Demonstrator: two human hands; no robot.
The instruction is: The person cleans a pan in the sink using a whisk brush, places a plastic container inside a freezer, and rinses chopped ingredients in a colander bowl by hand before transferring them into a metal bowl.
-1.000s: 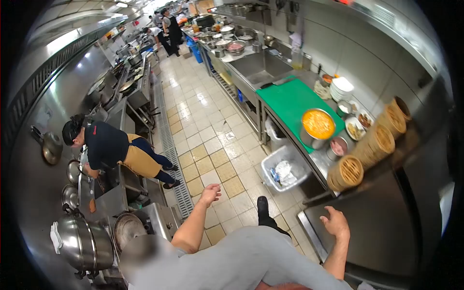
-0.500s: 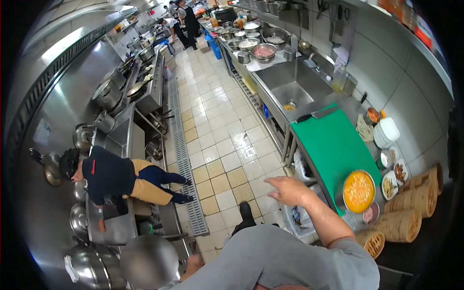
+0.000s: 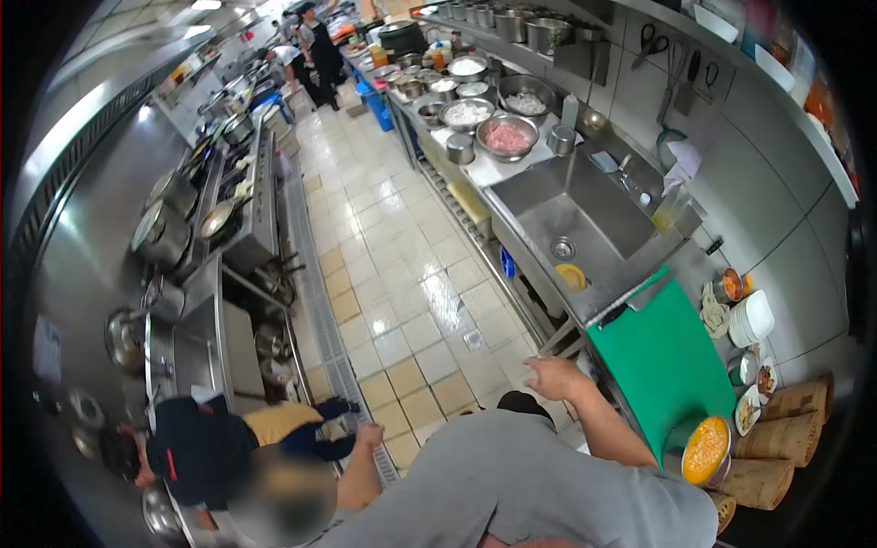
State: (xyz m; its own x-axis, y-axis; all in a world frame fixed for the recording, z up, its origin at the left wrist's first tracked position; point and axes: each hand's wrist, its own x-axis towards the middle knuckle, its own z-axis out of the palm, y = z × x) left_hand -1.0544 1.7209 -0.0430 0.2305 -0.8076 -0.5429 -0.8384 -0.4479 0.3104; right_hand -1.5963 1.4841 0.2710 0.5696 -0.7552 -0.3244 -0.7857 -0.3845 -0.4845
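Space separates a loosely spread right hand (image 3: 553, 376) from a curled left hand (image 3: 369, 437), its grip unclear. Round steel pot (image 3: 675, 449) sits at a rectangular green board's (image 3: 660, 361) near end, likely for reach.

Loosely spread right fingers (image 3: 537, 369) hung left of a green board (image 3: 658, 356) on a steel surface (image 3: 697, 263). Beyond them lay a sink (image 3: 557, 205); to their right, a pot (image 3: 674, 454) of orange food (image 3: 708, 450). The left fingers (image 3: 370, 436) were near a co-worker (image 3: 196, 447).

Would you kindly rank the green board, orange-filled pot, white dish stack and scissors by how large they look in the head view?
1. Green board
2. Orange-filled pot
3. White dish stack
4. Scissors
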